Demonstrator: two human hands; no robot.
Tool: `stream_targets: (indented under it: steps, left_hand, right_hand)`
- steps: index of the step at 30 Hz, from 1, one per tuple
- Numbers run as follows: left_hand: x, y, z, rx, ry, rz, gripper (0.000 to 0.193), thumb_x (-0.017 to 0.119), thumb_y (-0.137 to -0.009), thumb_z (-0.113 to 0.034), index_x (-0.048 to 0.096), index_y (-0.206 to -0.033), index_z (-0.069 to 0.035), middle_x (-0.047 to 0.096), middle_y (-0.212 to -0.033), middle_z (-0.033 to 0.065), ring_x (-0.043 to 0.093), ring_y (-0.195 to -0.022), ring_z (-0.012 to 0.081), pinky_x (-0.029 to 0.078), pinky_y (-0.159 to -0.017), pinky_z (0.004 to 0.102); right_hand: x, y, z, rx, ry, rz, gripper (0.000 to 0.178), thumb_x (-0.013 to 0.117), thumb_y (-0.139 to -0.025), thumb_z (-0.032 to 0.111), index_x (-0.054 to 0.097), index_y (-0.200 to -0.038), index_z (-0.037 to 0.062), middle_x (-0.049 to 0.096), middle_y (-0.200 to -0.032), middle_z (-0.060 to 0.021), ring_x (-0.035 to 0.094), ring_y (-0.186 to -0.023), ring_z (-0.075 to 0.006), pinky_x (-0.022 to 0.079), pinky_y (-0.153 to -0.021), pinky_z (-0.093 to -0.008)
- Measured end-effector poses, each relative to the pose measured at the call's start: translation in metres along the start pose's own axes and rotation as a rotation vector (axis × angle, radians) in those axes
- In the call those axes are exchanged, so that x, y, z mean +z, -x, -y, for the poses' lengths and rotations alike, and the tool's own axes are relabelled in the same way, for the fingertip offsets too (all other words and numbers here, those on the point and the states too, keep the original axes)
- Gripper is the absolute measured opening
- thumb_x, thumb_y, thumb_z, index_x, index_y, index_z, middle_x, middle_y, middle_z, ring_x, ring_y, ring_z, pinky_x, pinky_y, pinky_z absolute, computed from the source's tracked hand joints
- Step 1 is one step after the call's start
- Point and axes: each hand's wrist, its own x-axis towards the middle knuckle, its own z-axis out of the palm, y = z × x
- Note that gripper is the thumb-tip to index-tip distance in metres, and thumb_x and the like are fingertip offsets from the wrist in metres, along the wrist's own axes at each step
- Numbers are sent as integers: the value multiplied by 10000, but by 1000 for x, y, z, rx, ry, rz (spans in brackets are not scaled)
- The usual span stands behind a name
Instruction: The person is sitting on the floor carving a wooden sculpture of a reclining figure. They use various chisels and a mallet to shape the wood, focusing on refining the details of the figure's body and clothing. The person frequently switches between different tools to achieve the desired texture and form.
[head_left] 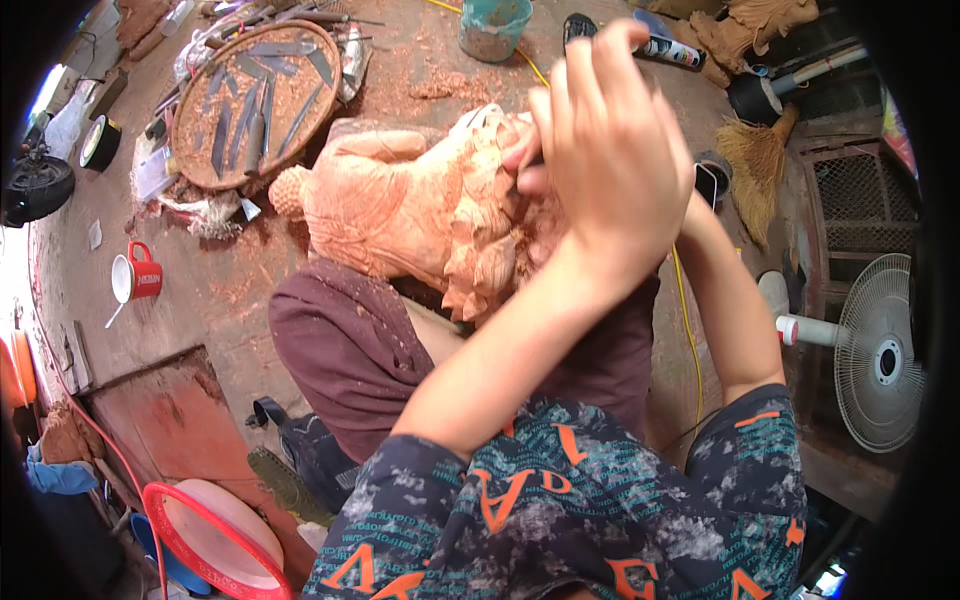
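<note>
A reddish-brown wood carving lies on its side across my lap, with a knobbly rounded head at the left and a jagged, petal-like base at the right. Over the base, my left hand is raised close to the camera, its fingers stretched upward and a little blurred. My right forearm crosses behind it, and my right hand is mostly hidden, with only what seem to be fingertips showing beside the carved base. Whether a tool sits between the hands cannot be made out.
A round woven tray with several blades stands at the upper left. Around are a red mug, a teal bucket, a straw broom, a fan and a red-rimmed basin. A yellow cord runs along the floor among wood chips.
</note>
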Motion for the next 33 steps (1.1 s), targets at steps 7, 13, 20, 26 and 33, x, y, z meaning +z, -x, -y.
stream_targets:
  steps: [7,13,20,26,33]
  left_hand:
    - [-6,3,0,-64,32,86,349,596,-822,-49,563,-1163,16,618,-1080,196,575,-1029,393,421,-901,451]
    - [-9,-1,-6,-132,79,91,319,600,-815,-42,552,-1125,20,611,-1014,229,567,-975,424,412,-869,477]
    - [-8,2,-1,-112,64,99,324,592,-827,-31,557,-1145,18,617,-1038,215,576,-981,413,425,-864,479]
    - [-11,-6,1,-121,110,97,342,587,-836,-38,554,-1168,36,623,-1043,226,587,-989,422,442,-891,478]
    - [-20,-4,0,-162,153,99,337,588,-825,-25,551,-1154,44,615,-1038,235,585,-981,419,446,-878,477]
  right_hand:
    - [-1,-2,0,-11,39,10,520,569,-915,110,392,-1383,-32,588,-1150,-161,580,-1069,-291,435,-1006,-369]
    - [7,-3,-1,-27,121,-23,508,577,-908,110,404,-1365,-31,591,-1142,-159,584,-1060,-289,440,-993,-367]
    - [4,-5,2,-26,185,-17,495,586,-900,109,417,-1344,-29,596,-1134,-157,590,-1049,-287,447,-977,-364]
    - [19,-3,-11,-66,253,-87,483,594,-894,109,429,-1326,-27,600,-1126,-155,595,-1040,-285,453,-964,-362]
    - [17,-8,-6,-64,235,-40,469,603,-886,109,443,-1306,-25,604,-1118,-152,600,-1030,-283,459,-948,-360]
